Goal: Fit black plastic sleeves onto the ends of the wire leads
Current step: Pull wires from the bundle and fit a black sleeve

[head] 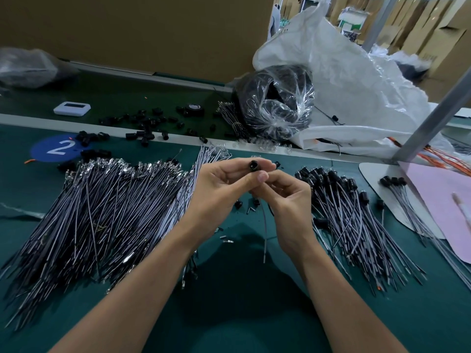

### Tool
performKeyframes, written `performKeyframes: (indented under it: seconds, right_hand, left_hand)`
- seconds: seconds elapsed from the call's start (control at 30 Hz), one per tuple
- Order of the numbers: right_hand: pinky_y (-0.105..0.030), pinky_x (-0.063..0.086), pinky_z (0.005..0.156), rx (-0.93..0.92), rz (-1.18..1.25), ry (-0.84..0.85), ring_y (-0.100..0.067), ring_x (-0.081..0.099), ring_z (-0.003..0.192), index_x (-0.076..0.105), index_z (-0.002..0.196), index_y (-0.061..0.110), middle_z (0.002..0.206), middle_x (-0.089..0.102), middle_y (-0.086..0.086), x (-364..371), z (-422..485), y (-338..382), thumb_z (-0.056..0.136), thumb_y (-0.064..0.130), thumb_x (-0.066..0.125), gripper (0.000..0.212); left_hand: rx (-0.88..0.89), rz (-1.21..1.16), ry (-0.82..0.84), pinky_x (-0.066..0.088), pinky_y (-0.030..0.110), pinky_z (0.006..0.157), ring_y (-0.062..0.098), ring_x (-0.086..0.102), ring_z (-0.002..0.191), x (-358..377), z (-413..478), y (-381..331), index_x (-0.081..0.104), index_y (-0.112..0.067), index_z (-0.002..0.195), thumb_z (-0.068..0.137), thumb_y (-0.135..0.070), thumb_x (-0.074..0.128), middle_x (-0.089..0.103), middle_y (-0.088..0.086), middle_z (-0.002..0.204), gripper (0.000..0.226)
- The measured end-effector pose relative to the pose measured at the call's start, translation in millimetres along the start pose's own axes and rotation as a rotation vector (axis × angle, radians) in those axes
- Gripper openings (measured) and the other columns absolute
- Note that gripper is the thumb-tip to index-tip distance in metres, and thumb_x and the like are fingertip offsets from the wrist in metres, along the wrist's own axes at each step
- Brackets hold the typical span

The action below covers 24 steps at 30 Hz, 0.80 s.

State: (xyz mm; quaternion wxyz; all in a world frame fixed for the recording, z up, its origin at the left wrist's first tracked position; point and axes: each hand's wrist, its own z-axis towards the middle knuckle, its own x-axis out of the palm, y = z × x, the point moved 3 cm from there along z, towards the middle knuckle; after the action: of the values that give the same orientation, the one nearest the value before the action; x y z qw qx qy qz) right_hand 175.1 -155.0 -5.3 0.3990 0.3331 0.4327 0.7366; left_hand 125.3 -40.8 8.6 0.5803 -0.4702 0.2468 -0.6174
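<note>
My left hand pinches a sleeve between thumb and fingertips, a short, glossy black plastic tube whose round open mouth faces me. It is held above the middle of the mat, a flat dull green cloth. My right hand sits just right of it and a little nearer, fingers curled tight on a lead. This thin grey wire hangs down from under the hand, with its bare end above the mat. The right thumb tip touches the left fingers just below the sleeve. I cannot tell whether the lead's top end has entered the sleeve, since my fingers hide it. On the left lies a broad heap of bare leads, long, straight and shiny, fanned out with their small metal ends pointing far. On the right lies a smaller heap of capped leads, each with a stubby black sleeve on its far end. Loose sleeves are scattered along the far side, near a flat white gadget with rounded corners. A round blue sticker with a white 2 sits far left on the mat. Far right of the middle stands a crinkled clear bag of black coils, leaning on a big white woven sack. A smooth pink sheet lies at the right edge.
</note>
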Motion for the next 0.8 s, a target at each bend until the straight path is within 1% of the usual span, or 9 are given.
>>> performKeyframes:
  seconds: [0.07, 0.1, 0.2, 0.3, 0.33, 0.43, 0.5, 0.67, 0.8]
  right_hand:
    - [-0.021, 0.051, 0.067, 0.004, -0.019, 0.019, -0.013, 0.063, 0.07, 0.077, 0.079, 0.015, 0.072, 0.07, -0.003, 0.5, -0.1, 0.5, 0.081, 0.019, 0.073, 0.005]
    - [-0.021, 0.051, 0.067, 0.005, -0.02, 0.025, -0.012, 0.064, 0.071, 0.077, 0.081, 0.014, 0.073, 0.071, -0.002, 0.4, -0.2, 0.5, 0.081, 0.019, 0.073, 0.006]
    - [-0.02, 0.051, 0.068, -0.001, -0.019, 0.034, -0.011, 0.065, 0.072, 0.076, 0.084, 0.011, 0.075, 0.072, -0.002, 0.6, -0.2, 1.5, 0.082, 0.016, 0.071, 0.007]
    - [-0.018, 0.051, 0.068, -0.012, 0.001, 0.053, -0.007, 0.064, 0.073, 0.077, 0.088, 0.013, 0.077, 0.073, 0.002, 0.8, 0.6, 2.2, 0.084, 0.012, 0.069, 0.009]
    - [-0.018, 0.05, 0.068, -0.018, -0.001, 0.06, -0.007, 0.064, 0.073, 0.077, 0.089, 0.014, 0.078, 0.073, 0.002, 0.1, 0.9, 2.8, 0.085, 0.012, 0.069, 0.009]
    - [-0.021, 0.051, 0.069, -0.046, -0.038, 0.064, -0.01, 0.063, 0.074, 0.078, 0.087, 0.017, 0.081, 0.073, 0.0, -1.9, 2.4, 4.4, 0.085, 0.015, 0.071, 0.008]
    - [-0.02, 0.05, 0.068, -0.07, -0.051, 0.069, -0.009, 0.063, 0.073, 0.078, 0.085, 0.02, 0.081, 0.074, 0.003, -1.4, 2.8, 5.2, 0.083, 0.016, 0.072, 0.008]
    - [-0.019, 0.049, 0.065, -0.09, -0.066, 0.044, -0.005, 0.059, 0.066, 0.077, 0.079, 0.023, 0.069, 0.069, 0.01, -1.7, 4.1, 4.3, 0.077, 0.023, 0.075, 0.002]
    - [-0.019, 0.046, 0.064, -0.104, -0.1, 0.046, -0.005, 0.054, 0.063, 0.077, 0.078, 0.025, 0.066, 0.067, 0.012, -2.2, 4.1, 3.6, 0.077, 0.023, 0.076, 0.003]
  left_hand:
    - [-0.016, 0.023, -0.021, 0.056, 0.041, 0.083, 0.022, 0.071, 0.089, -0.7, -0.2, 2.4, 0.072, -0.004, 0.097, 0.082, -0.012, 0.068, 0.076, 0.009, 0.096, 0.018]
    - [-0.025, 0.025, -0.028, 0.056, 0.041, 0.083, 0.022, 0.071, 0.089, -0.9, -0.3, 3.4, 0.073, -0.004, 0.097, 0.082, -0.012, 0.068, 0.076, 0.009, 0.095, 0.018]
    - [-0.037, 0.006, -0.043, 0.058, 0.031, 0.081, 0.021, 0.072, 0.09, -0.5, -1.0, 3.5, 0.073, -0.003, 0.097, 0.08, -0.01, 0.069, 0.076, 0.009, 0.094, 0.019]
    - [-0.013, 0.004, -0.051, 0.058, 0.036, 0.082, 0.022, 0.073, 0.092, 2.1, -2.0, 3.6, 0.074, -0.005, 0.096, 0.078, -0.011, 0.071, 0.076, 0.008, 0.096, 0.019]
    - [-0.007, -0.006, -0.059, 0.059, 0.034, 0.08, 0.021, 0.072, 0.095, 3.0, -2.4, 3.7, 0.074, -0.006, 0.096, 0.077, -0.011, 0.071, 0.076, 0.007, 0.099, 0.02]
    - [-0.017, -0.046, -0.081, 0.055, 0.022, 0.077, 0.016, 0.07, 0.104, 3.9, -1.9, 4.5, 0.074, -0.006, 0.097, 0.075, -0.012, 0.071, 0.072, -0.001, 0.112, 0.022]
    - [-0.014, -0.062, -0.084, 0.055, 0.021, 0.08, 0.016, 0.069, 0.105, 3.0, -0.6, 4.7, 0.073, -0.004, 0.098, 0.075, -0.011, 0.07, 0.072, 0.001, 0.113, 0.024]
    - [0.036, -0.06, -0.084, 0.056, 0.026, 0.079, 0.022, 0.073, 0.09, 1.7, -0.2, 2.6, 0.073, -0.002, 0.097, 0.077, -0.006, 0.071, 0.076, 0.01, 0.095, 0.021]
    - [0.056, -0.033, -0.057, 0.057, 0.027, 0.076, 0.024, 0.074, 0.081, 2.9, -1.1, -0.5, 0.072, 0.001, 0.098, 0.079, -0.006, 0.07, 0.076, 0.013, 0.09, 0.021]
